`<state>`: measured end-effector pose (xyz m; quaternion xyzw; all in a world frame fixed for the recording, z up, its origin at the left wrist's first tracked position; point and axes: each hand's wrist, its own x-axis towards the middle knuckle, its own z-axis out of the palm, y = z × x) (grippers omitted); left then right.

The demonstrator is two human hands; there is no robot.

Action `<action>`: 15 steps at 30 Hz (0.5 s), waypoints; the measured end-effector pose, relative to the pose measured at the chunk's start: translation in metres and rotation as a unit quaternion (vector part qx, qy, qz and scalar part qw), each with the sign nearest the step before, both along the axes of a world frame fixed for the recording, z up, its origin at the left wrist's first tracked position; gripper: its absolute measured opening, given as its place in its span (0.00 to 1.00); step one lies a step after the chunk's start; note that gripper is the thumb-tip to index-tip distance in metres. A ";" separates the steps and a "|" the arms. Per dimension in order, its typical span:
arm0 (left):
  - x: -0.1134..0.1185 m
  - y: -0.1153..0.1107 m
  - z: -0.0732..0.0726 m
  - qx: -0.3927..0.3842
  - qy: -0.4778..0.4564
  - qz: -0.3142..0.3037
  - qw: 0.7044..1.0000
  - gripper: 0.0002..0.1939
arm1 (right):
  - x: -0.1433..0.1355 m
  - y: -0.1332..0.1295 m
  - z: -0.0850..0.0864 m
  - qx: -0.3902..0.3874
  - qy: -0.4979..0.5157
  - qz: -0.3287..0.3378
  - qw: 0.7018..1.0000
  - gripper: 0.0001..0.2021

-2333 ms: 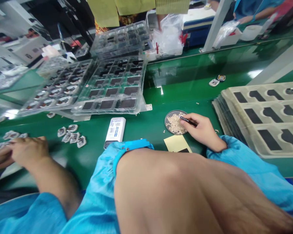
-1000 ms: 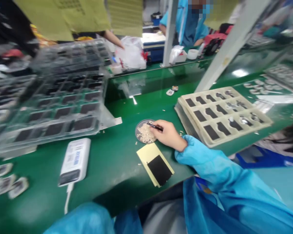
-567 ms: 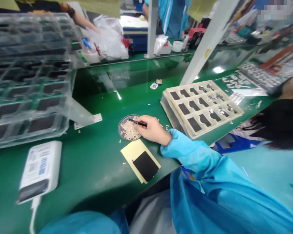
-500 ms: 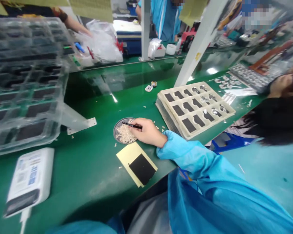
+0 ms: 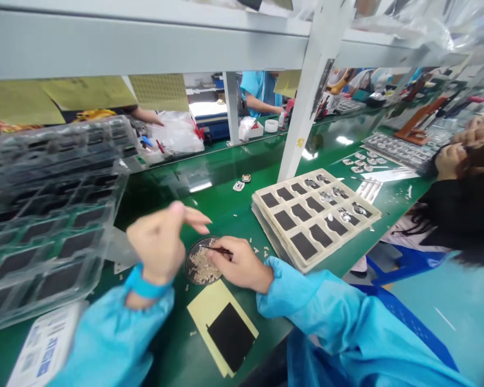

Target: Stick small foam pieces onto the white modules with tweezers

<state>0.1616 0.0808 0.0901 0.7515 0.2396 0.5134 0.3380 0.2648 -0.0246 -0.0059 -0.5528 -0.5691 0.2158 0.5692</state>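
Dark tweezers (image 5: 222, 250) are pinched in my right hand (image 5: 240, 263), their tips over a round dish (image 5: 189, 267) of small beige pieces (image 5: 204, 266). My left hand (image 5: 157, 242) is raised just left of the dish, somewhat blurred, with fingers bent and some pointing right; whether it holds anything is not clear. Below the dish lies a yellow paper pad (image 5: 201, 309) with a black sheet (image 5: 231, 337) on it. To the right stands a stack of cream trays (image 5: 280, 236), the top one with dark compartments, some holding shiny metal parts (image 5: 346, 215).
Clear plastic trays (image 5: 60, 226) are stacked at the left, beside a white device (image 5: 44, 344). A white post (image 5: 306, 102) rises behind the cream trays. Two small square parts (image 5: 239, 186) lie farther back. Another person's hand (image 5: 449, 160) shows at the right.
My left hand has come into view beside the dish. The camera view has tilted up, showing the shelf beam. My right hand stays at the dish with the tweezers.
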 end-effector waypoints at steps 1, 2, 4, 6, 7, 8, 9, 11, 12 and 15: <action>0.014 0.028 -0.006 -0.041 -0.014 0.048 0.998 0.21 | 0.000 -0.001 0.003 -0.001 0.014 -0.013 1.000 0.09; 0.030 0.054 -0.015 -0.075 0.024 0.080 0.994 0.23 | -0.001 -0.003 0.005 0.000 0.026 -0.013 1.000 0.10; 0.065 0.095 -0.037 -0.106 0.163 0.057 0.979 0.25 | -0.002 -0.006 0.009 0.014 0.037 0.004 0.999 0.11; 0.099 0.118 -0.062 -0.107 0.245 0.006 0.964 0.19 | -0.004 -0.007 0.009 0.033 0.030 0.018 0.999 0.09; 0.115 0.123 -0.074 -0.103 0.282 -0.013 0.954 0.20 | -0.005 -0.007 0.008 0.039 0.024 0.020 0.999 0.09; 0.130 0.124 -0.086 -0.098 0.312 -0.019 0.945 0.25 | -0.006 -0.007 0.007 0.042 0.021 0.019 0.999 0.09; 0.142 0.122 -0.096 -0.091 0.337 -0.017 0.937 0.31 | -0.006 -0.006 0.005 0.042 0.022 0.015 0.999 0.09; 0.161 0.116 -0.111 -0.078 0.368 -0.006 0.926 0.38 | -0.006 -0.003 0.002 0.029 0.034 0.010 0.999 0.11; 0.166 0.114 -0.116 -0.074 0.376 -0.002 0.923 0.37 | -0.006 -0.002 0.002 0.020 0.040 0.010 0.999 0.10; 0.168 0.114 -0.119 -0.077 0.383 -0.008 0.921 0.25 | -0.002 -0.001 0.002 -0.001 0.044 0.021 0.999 0.10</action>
